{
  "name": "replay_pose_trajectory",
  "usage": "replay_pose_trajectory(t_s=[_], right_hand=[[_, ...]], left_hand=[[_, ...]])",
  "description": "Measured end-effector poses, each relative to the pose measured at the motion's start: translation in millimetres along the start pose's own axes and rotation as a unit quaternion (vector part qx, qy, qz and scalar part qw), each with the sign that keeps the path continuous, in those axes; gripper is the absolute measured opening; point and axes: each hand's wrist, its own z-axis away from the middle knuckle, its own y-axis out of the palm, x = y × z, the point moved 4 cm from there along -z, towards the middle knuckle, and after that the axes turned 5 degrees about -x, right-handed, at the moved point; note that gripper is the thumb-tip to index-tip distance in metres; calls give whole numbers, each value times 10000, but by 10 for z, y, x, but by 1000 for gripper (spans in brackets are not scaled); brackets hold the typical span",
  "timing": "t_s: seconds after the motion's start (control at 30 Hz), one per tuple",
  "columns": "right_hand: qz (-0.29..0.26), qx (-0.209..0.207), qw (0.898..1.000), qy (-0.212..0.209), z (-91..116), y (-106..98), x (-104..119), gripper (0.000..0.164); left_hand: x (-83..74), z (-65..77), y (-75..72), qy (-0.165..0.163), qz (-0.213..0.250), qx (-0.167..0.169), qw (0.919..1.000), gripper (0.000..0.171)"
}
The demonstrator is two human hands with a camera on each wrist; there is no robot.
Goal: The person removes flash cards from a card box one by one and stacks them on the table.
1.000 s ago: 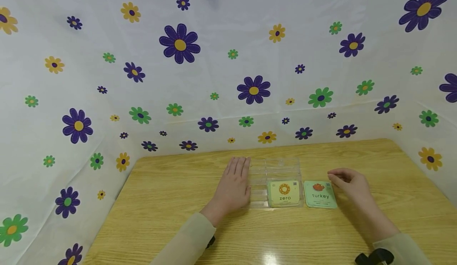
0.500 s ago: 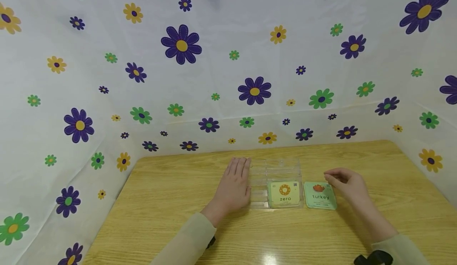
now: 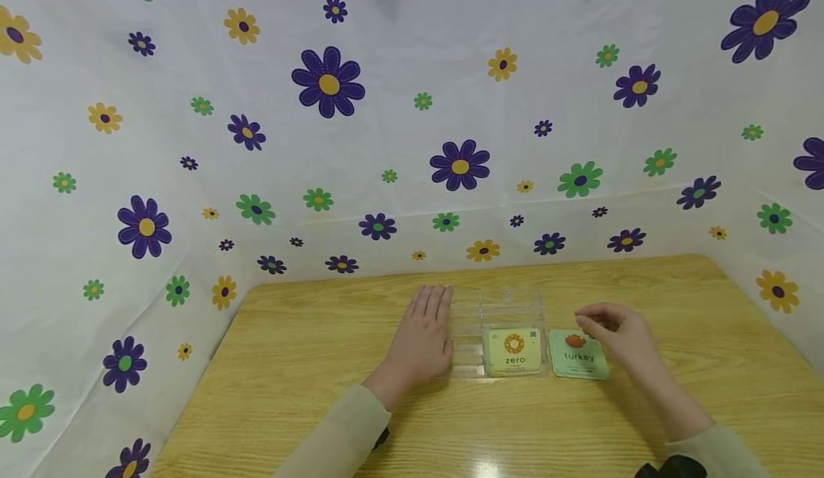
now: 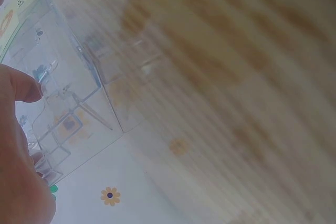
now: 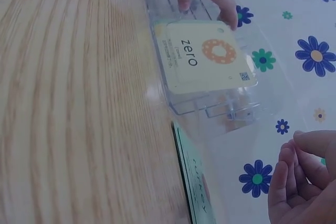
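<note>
In the head view, the clear plastic case (image 3: 465,349) lies flat on the wooden table (image 3: 290,356) in the lower middle of the frame, with the yellow "zero" card (image 3: 514,353) over its lower right part and the green "turkey" card (image 3: 578,355) just beside it, to the right. The left hand (image 3: 418,340) rests on the left part of the case, fingers straight and together, not clenched around anything. The right hand (image 3: 624,335) hovers by the upper right of the "turkey" card; its fingers are loosely bent, the thumb close to the fingertips, and the right wrist view shows nothing between them. That view also shows several layered edges under "turkey", so it is probably a small stack. To work well here, the left palm should hold the light case down with even pressure, since slick plastic likely slides at a nudge. The right fingertips would do best to come in low and take the stack by opposite edges, thumb on one side, so the layers stay squared rather than fanning out. Keeping clear of the case's right edge should avoid snagging or bending card corners.
</note>
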Motion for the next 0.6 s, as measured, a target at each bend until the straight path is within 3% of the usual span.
replay_pose_trajectory(t_s=[0.6], right_hand=[[-110, 147, 9998, -56, 47, 105, 147, 34]], left_hand=[[-5, 3, -5, -12, 24, 0, 10000, 79]])
